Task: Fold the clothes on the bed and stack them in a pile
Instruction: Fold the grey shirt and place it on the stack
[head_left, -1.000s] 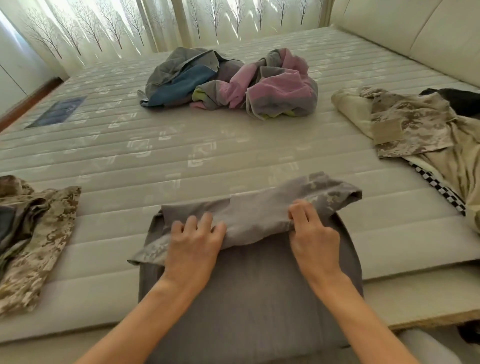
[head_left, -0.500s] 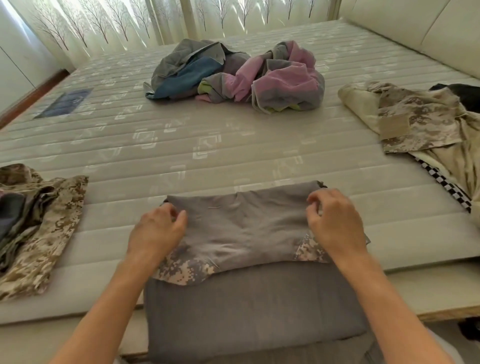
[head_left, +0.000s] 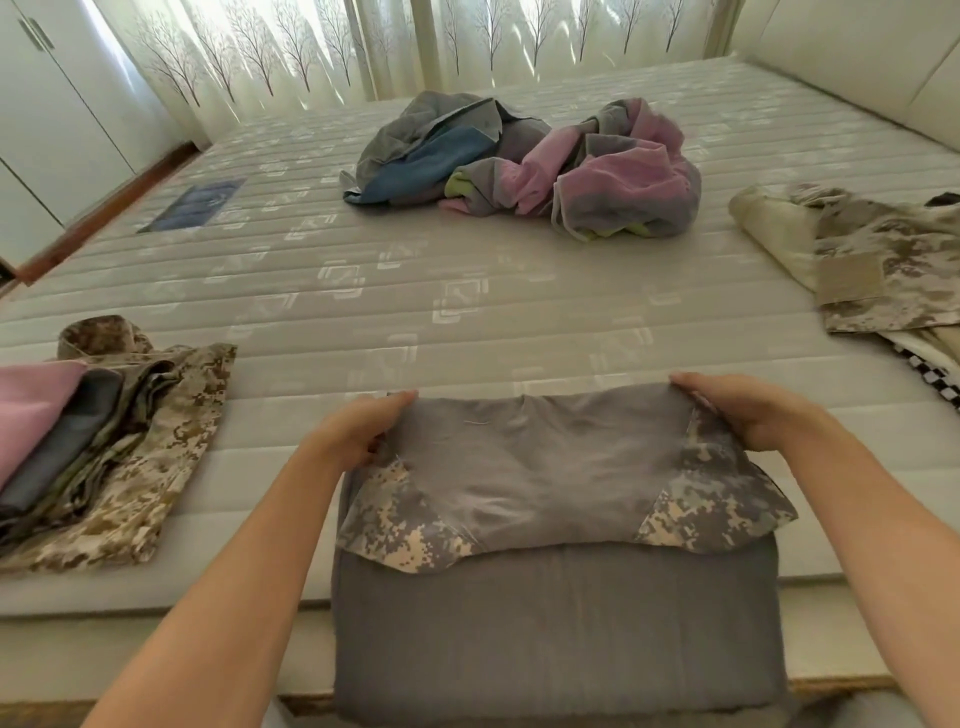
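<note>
A grey shirt with camouflage sleeves lies half folded at the near edge of the bed, its lower part hanging over the edge. My left hand grips the folded part's far left corner, fingers curled under the cloth. My right hand holds the far right corner the same way. A pile of folded clothes, camouflage with grey and pink on top, sits at the left. A heap of unfolded grey, blue and pink clothes lies in the middle of the bed.
More unfolded camouflage and beige clothes lie at the right edge, with a checkered piece beneath. A padded headboard is at the far right, curtains behind the bed, white wardrobe doors at the left.
Both hands carried the shirt's top part away from me and laid it flat, then moved apart to its far corners. The camouflage sleeves now lie tucked under the fold's near edge.
</note>
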